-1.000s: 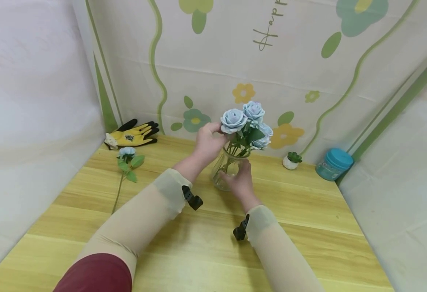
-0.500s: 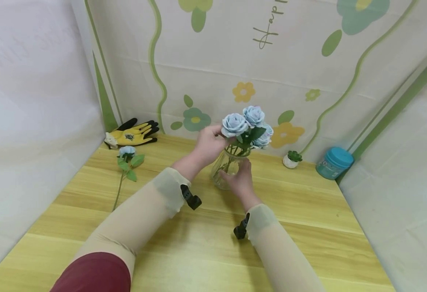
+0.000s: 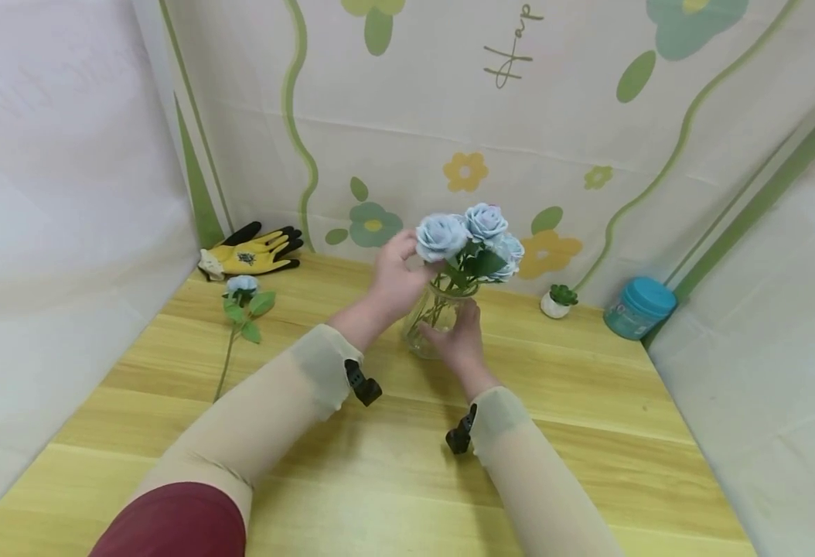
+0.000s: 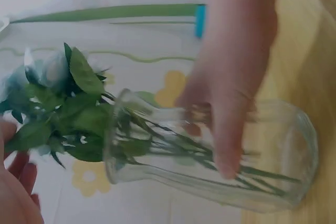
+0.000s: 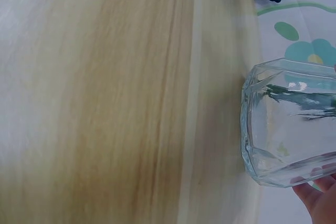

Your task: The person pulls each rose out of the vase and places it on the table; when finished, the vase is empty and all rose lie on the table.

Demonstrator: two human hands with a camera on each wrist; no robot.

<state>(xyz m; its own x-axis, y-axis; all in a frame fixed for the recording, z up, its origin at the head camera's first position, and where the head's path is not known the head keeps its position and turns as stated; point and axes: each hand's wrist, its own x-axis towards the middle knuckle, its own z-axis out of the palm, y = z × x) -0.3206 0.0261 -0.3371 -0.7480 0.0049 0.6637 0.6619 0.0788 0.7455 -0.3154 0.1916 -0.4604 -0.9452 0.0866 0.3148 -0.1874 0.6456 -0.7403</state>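
A clear glass vase (image 3: 417, 325) stands on the wooden table with several pale blue roses in it, their stems (image 4: 210, 163) slanting down inside the glass. My right hand (image 3: 459, 346) grips the vase body from the right, thumb at the front; the right wrist view shows its fingertips (image 5: 302, 190) along the glass. Up at the blooms, my left hand (image 3: 397, 278) holds the leftmost rose (image 3: 442, 237), thumb below the head and fingers behind it, partly hidden. In the left wrist view, the left fingers curl beside the leaves (image 4: 79, 124).
A single blue rose (image 3: 242, 305) with a long stem lies on the table (image 3: 352, 480) at left. Behind it are yellow-and-black work gloves (image 3: 250, 254). At the back right stand a small potted succulent (image 3: 558, 302) and a teal tub (image 3: 639, 309). A patterned cloth backs the table.
The blooms sank a little over the second. Lately the leftmost rose has shifted slightly left with my left hand at it. My right hand keeps its grip on the vase.
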